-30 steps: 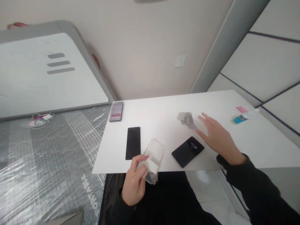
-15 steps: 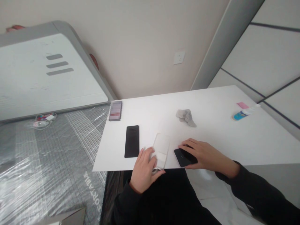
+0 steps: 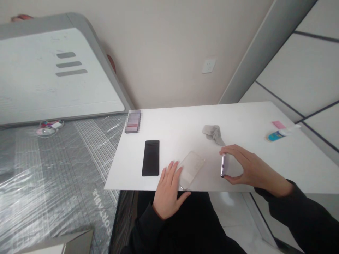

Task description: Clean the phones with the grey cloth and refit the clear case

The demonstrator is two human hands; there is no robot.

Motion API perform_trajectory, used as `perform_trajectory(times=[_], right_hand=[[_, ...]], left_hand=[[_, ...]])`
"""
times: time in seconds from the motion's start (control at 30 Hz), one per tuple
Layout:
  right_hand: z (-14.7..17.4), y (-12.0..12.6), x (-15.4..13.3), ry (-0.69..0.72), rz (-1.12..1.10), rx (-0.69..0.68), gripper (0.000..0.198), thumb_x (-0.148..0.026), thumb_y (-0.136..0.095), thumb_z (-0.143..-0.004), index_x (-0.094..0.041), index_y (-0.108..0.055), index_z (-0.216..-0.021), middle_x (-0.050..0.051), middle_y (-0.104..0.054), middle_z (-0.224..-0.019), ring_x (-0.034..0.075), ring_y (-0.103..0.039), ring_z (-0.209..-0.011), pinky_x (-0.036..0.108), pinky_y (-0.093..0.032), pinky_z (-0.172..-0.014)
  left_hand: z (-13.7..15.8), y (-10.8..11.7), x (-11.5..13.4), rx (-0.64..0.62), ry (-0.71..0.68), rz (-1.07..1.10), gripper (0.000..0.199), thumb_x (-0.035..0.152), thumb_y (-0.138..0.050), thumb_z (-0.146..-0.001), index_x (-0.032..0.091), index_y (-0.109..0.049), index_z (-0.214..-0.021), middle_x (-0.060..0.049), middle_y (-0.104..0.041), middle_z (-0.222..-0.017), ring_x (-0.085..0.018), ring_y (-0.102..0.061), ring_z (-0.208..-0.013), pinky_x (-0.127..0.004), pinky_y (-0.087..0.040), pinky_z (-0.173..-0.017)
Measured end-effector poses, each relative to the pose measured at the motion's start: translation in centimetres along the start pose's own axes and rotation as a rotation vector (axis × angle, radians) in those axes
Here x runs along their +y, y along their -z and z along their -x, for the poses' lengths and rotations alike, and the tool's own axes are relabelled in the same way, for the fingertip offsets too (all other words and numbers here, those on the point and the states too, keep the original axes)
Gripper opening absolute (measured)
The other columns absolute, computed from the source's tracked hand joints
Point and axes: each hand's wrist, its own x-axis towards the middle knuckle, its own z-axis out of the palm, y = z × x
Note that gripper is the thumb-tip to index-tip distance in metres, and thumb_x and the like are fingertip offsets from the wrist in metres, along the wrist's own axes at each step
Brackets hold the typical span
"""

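My right hand pinches a phone between thumb and fingers, tilted up so that a thin lilac edge shows. My left hand lies with its fingers stretched out at the table's front edge, by the lower left side of a clear phone case. The case lies flat on the white table. Left of that hand is a larger black-screened device, lying flat like a tablet or big phone. A crumpled grey cloth sits beyond the held phone.
A spray bottle with a blue label lies toward the right, beside a pink slip. At the far left corner is a blurred-out box-like item. A whiteboard-like panel leans at the left, and a wall socket is behind.
My right hand has lifted the phone off the table and turned it on edge. The clear case has rotated and shifted right; my left fingers have uncurled from it and flattened.
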Motion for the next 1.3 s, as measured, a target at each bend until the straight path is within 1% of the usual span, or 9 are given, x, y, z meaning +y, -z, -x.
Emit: perform_trajectory(times=[0.17, 0.27, 0.33, 0.5, 0.63, 0.73, 0.87, 1.07, 1.3], right_hand=[[-0.4, -0.2, -2.1, -0.067, -0.166, 0.02, 0.062, -0.022, -0.068, -0.073, -0.025, -0.054, -0.133, 0.013, -0.07, -0.125, 0.032, -0.071, -0.111, 0.045, -0.059, -0.095], [-1.1, -0.7, -3.5, -0.082, -0.291, -0.046, 0.071, -0.021, -0.067, -0.071, -0.025, -0.052, -0.14, 0.014, -0.068, -0.135, 0.032, -0.069, -0.12, 0.042, -0.06, -0.095], [-1.8, -1.1, -4.1, -0.065, -0.334, -0.123, 0.077, -0.018, -0.067, -0.069, -0.024, -0.051, -0.144, 0.014, -0.067, -0.14, 0.032, -0.066, -0.126, 0.044, -0.058, -0.1], [-4.4, -1.7, -4.7, 0.047, -0.322, -0.304, 0.083, -0.011, -0.064, -0.067, -0.02, -0.047, -0.148, 0.014, -0.063, -0.146, 0.03, -0.061, -0.134, 0.046, -0.051, -0.112], [-6.2, -1.9, -5.2, 0.114, -0.299, -0.406, 0.082, -0.012, -0.066, -0.073, -0.021, -0.045, -0.151, 0.014, -0.061, -0.148, 0.029, -0.06, -0.135, 0.047, -0.05, -0.112], [-7.7, -2.0, -5.8, 0.148, -0.322, -0.502, 0.077, -0.011, -0.067, -0.073, -0.025, -0.049, -0.147, 0.012, -0.061, -0.148, 0.029, -0.059, -0.136, 0.049, -0.05, -0.112], [-9.7, -2.2, -6.0, 0.125, -0.329, -0.659, 0.072, -0.01, -0.069, -0.074, -0.027, -0.054, -0.143, 0.01, -0.064, -0.145, 0.029, -0.062, -0.132, 0.046, -0.05, -0.111], [-11.2, -2.3, -5.2, 0.117, -0.357, -0.734, 0.067, -0.017, -0.073, -0.077, -0.028, -0.055, -0.141, 0.008, -0.068, -0.137, 0.027, -0.067, -0.121, 0.041, -0.052, -0.103], [-12.1, -1.6, -5.4, 0.123, -0.231, -0.828, 0.066, -0.021, -0.076, -0.078, -0.027, -0.056, -0.14, 0.008, -0.07, -0.135, 0.028, -0.07, -0.115, 0.039, -0.054, -0.096]], left_hand=[[0.5, -1.4, 0.4, 0.164, 0.143, -0.017, 0.079, 0.036, -0.071, -0.091, 0.013, -0.03, -0.154, -0.023, -0.057, -0.149, -0.039, -0.046, -0.146, -0.063, -0.042, -0.116], [0.5, -1.9, 0.6, 0.25, 0.181, -0.011, 0.078, 0.034, -0.073, -0.089, 0.012, -0.033, -0.152, -0.022, -0.062, -0.14, -0.038, -0.058, -0.134, -0.06, -0.047, -0.113], [0.5, -2.0, 0.6, 0.275, 0.19, 0.009, 0.079, 0.032, -0.074, -0.088, 0.012, -0.033, -0.152, -0.022, -0.063, -0.137, -0.037, -0.062, -0.127, -0.058, -0.052, -0.108], [0.5, -1.8, 0.6, 0.289, 0.195, 0.073, 0.081, 0.025, -0.075, -0.084, 0.014, -0.033, -0.152, -0.018, -0.066, -0.133, -0.035, -0.065, -0.119, -0.053, -0.057, -0.101], [0.6, -2.0, 0.5, 0.315, 0.2, 0.099, 0.084, 0.024, -0.075, -0.083, 0.014, -0.03, -0.153, -0.019, -0.065, -0.135, -0.034, -0.065, -0.122, -0.052, -0.057, -0.103], [0.7, -2.2, 0.3, 0.323, 0.194, 0.119, 0.089, 0.025, -0.074, -0.084, 0.015, -0.025, -0.156, -0.02, -0.064, -0.137, -0.034, -0.065, -0.122, -0.051, -0.057, -0.102], [0.6, -2.2, 0.0, 0.315, 0.177, 0.146, 0.095, 0.025, -0.077, -0.082, 0.015, -0.021, -0.158, -0.018, -0.066, -0.132, -0.033, -0.067, -0.117, -0.048, -0.058, -0.101], [0.5, -2.3, 0.1, 0.316, 0.181, 0.154, 0.095, 0.023, -0.076, -0.08, 0.013, -0.022, -0.158, -0.018, -0.067, -0.129, -0.034, -0.065, -0.117, -0.048, -0.057, -0.101], [0.5, -2.4, 0.1, 0.304, 0.192, 0.14, 0.095, 0.024, -0.076, -0.081, 0.011, -0.022, -0.158, -0.02, -0.065, -0.13, -0.036, -0.064, -0.118, -0.05, -0.057, -0.1]])
